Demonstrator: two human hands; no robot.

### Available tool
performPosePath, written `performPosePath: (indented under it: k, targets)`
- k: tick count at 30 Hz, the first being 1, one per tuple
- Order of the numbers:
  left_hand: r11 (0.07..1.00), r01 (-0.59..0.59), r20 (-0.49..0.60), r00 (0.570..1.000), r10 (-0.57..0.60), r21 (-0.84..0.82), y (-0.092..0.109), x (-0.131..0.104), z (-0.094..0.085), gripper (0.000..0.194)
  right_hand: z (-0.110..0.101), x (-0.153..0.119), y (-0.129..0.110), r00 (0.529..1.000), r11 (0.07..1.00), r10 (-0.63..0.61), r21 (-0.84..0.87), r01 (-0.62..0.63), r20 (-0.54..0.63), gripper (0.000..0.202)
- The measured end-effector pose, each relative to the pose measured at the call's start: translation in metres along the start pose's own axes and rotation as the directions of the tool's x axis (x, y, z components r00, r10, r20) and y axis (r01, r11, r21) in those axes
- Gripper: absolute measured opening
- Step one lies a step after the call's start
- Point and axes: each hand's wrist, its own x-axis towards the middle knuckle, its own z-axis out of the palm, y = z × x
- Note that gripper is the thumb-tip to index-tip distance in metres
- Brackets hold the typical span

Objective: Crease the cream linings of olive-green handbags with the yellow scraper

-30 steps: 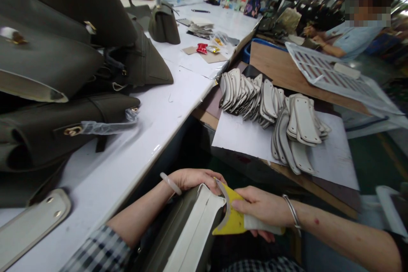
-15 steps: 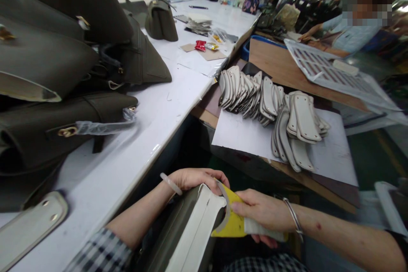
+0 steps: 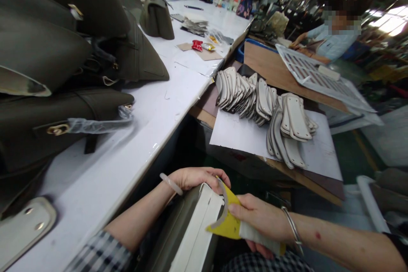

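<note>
A dark olive bag (image 3: 177, 223) with a cream-white strip (image 3: 195, 229) along its top edge stands on end in front of my body. My left hand (image 3: 199, 177), with a pale bangle at the wrist, curls round the far end of the bag. My right hand (image 3: 258, 219) is closed on a yellow flat tool (image 3: 228, 214) with a grey, hollow-curved edge and a white wrapped grip. That curved edge sits against the far end of the cream strip, close to my left fingertips. The right palm hides part of the grip.
Dark olive bags (image 3: 95, 106) are heaped on the white table (image 3: 165, 110) at left. A cream panel with metal rivets (image 3: 28, 229) lies at the near left corner. Many cream riveted pieces (image 3: 242, 93) rest on a lower board at right. A person (image 3: 342, 42) works beyond it.
The yellow tool has tilted and shifted slightly left against the cream strip. My left hand keeps its place on the bag. The view has turned a little.
</note>
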Motion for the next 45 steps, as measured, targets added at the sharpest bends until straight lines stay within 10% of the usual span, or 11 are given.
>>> performPosePath:
  k: [24,29,35,41,45]
  targets:
    - [0.997,-0.065,0.104,0.993,0.059,0.052,0.003,0.001,-0.007,0.038,0.049,0.021,0.012,0.994,0.958,-0.041,0.279,0.068,-0.102,0.048]
    - [0.969,-0.126,-0.041,0.990,0.138,0.211,0.008,-0.019,0.001,0.039,0.053,0.022,0.018,0.995,0.937,-0.087,0.334,0.100,-0.055,0.065]
    - [0.914,-0.192,-0.415,0.844,0.340,0.358,-0.009,-0.061,0.032,0.053,0.047,-0.001,0.048,0.959,0.942,-0.218,0.217,0.255,-0.180,0.079]
    - [0.943,-0.085,-0.633,0.722,0.281,0.322,-0.031,-0.072,0.062,0.051,0.024,0.005,0.036,0.729,0.802,-0.371,0.196,0.564,-0.576,0.062]
    - [0.933,-0.087,-0.665,0.679,0.312,0.349,-0.041,-0.072,0.071,0.056,0.025,0.036,0.018,0.735,0.795,-0.389,0.200,0.572,-0.556,0.058]
